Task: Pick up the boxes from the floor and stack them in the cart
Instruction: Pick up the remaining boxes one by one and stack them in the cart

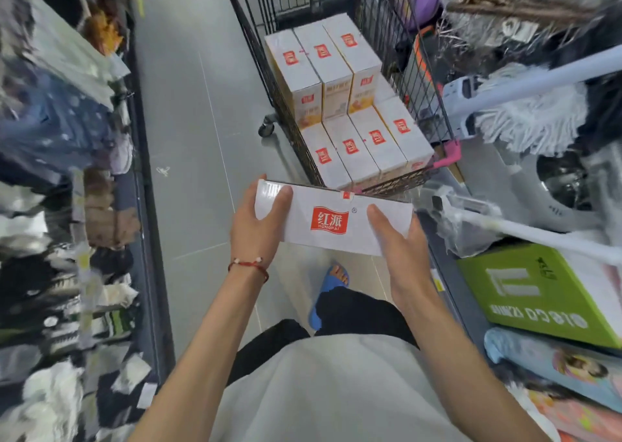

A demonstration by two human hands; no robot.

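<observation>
I hold a white box with a red logo (331, 217) level in front of me, just short of the cart. My left hand (257, 221) grips its left end, thumb on top. My right hand (400, 243) grips its right end. The black wire cart (417, 68) stands ahead on the floor. Inside it lie several identical white boxes: a near low row (367, 148) and a taller stacked row (323, 61) behind it.
Grey tiled aisle floor (188, 111) runs ahead on the left. Shelves of packaged goods (64, 179) line the left side. On the right are mops (525, 115), a green carton (552, 293) and other merchandise. My foot in a blue sandal (328, 290) is below the box.
</observation>
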